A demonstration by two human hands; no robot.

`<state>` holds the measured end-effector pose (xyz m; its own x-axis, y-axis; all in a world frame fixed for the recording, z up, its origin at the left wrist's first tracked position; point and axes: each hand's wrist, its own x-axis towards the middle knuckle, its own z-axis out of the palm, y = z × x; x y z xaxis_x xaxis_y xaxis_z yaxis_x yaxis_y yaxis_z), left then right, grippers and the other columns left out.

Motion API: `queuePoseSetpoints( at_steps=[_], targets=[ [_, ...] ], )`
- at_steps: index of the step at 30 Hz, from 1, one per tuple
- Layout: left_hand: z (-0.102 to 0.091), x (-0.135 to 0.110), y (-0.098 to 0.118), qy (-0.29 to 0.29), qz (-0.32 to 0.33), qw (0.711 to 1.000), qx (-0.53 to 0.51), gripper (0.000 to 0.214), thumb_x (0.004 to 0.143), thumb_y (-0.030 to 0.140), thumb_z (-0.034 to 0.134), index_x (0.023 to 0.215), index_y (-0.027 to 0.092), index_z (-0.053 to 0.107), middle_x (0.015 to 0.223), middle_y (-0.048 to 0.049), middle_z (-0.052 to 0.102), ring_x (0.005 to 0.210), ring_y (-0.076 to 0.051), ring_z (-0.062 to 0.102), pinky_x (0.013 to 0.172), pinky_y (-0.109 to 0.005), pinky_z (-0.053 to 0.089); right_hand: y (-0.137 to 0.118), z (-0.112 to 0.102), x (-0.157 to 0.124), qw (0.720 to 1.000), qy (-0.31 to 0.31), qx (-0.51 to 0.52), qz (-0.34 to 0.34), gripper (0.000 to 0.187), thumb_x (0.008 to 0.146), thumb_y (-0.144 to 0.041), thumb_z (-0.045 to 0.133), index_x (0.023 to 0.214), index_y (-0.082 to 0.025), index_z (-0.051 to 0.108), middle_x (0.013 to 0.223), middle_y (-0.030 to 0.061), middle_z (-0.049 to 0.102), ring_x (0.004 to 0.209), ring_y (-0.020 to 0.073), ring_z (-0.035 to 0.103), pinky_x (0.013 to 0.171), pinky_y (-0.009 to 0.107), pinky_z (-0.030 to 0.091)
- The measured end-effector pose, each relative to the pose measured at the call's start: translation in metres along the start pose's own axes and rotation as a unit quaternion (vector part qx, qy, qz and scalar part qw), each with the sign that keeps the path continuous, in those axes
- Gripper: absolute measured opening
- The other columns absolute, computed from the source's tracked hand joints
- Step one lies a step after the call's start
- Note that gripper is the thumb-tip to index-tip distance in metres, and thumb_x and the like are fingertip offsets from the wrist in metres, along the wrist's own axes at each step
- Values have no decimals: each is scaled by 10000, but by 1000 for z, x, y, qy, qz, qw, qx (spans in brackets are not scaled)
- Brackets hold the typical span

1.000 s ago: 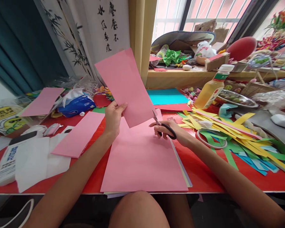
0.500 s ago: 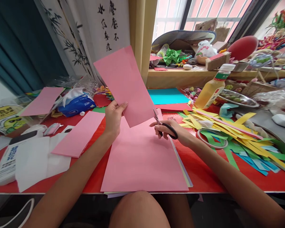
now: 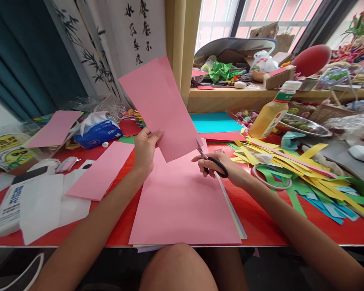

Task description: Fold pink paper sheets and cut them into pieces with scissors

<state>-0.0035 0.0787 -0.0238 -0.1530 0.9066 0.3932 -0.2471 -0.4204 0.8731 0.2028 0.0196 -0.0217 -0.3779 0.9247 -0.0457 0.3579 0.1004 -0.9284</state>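
My left hand [image 3: 146, 150] pinches a pink sheet of paper [image 3: 164, 107] by its lower left edge, thumb in front, and the sheet is held up tilted. In my right hand [image 3: 214, 165] is a pair of scissors [image 3: 220, 166] with black handles. Their blades point up and left, at the sheet's lower right corner; I cannot tell whether they are cutting into it. Beneath both hands lies a stack of paper with a large pink sheet [image 3: 185, 210] on top.
Pink paper pieces [image 3: 101, 171] lie left, near a blue tissue pack [image 3: 98, 131]. Yellow, green and blue paper strips [image 3: 315, 173] spread on the right with a tape roll [image 3: 271, 177]. A juice bottle [image 3: 269, 111] leans behind them. Blue-green paper [image 3: 215, 122] lies farther back.
Almost nothing differs. The held pink sheet has shifted very slightly upward, and the scissors stay at its lower right corner.
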Motion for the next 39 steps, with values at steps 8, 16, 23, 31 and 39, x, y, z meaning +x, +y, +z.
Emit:
queuePoseSetpoints(
  at_steps=[8, 16, 23, 31, 39],
  targets=[
    [-2, 0, 3, -12, -2, 1000, -7, 212, 671, 251, 645, 866, 169, 630, 987, -54, 651, 892, -183, 595, 697, -272, 491, 1, 4, 2, 999, 31, -6, -10, 341, 756, -470, 535, 806, -145, 625, 543, -8, 504, 459, 71, 394, 432, 229, 259],
    [-2, 2, 5, -10, 5, 1000, -7, 205, 670, 256, 650, 857, 177, 630, 918, -45, 658, 851, -174, 599, 689, -272, 487, 6, 6, 3, 998, 62, 7, -30, 312, 748, -470, 551, 733, -163, 604, 486, -24, 470, 462, 81, 408, 447, 232, 276],
    [-2, 3, 7, -3, 7, 1000, 1, 193, 664, 241, 651, 845, 178, 634, 932, -41, 660, 872, -176, 599, 708, -264, 483, 13, 8, 6, 997, 55, -3, -51, 330, 760, -488, 532, 645, -179, 542, 465, -31, 467, 445, 78, 384, 446, 239, 277],
    [-3, 4, 7, -1, 16, 1000, 5, 179, 668, 231, 645, 833, 163, 645, 918, -50, 666, 873, -188, 603, 722, -283, 483, 8, 10, 3, 997, 62, -10, -54, 332, 761, -476, 541, 616, -179, 509, 464, -48, 446, 421, 67, 396, 460, 243, 279],
    [0, 2, 6, -28, 1, 1000, 6, 204, 670, 235, 641, 861, 163, 645, 881, -51, 675, 854, -195, 613, 764, -326, 476, 10, 12, 3, 996, 70, 19, -55, 413, 766, -503, 521, 525, -175, 447, 483, -23, 464, 433, 67, 386, 444, 245, 266]
  ],
)
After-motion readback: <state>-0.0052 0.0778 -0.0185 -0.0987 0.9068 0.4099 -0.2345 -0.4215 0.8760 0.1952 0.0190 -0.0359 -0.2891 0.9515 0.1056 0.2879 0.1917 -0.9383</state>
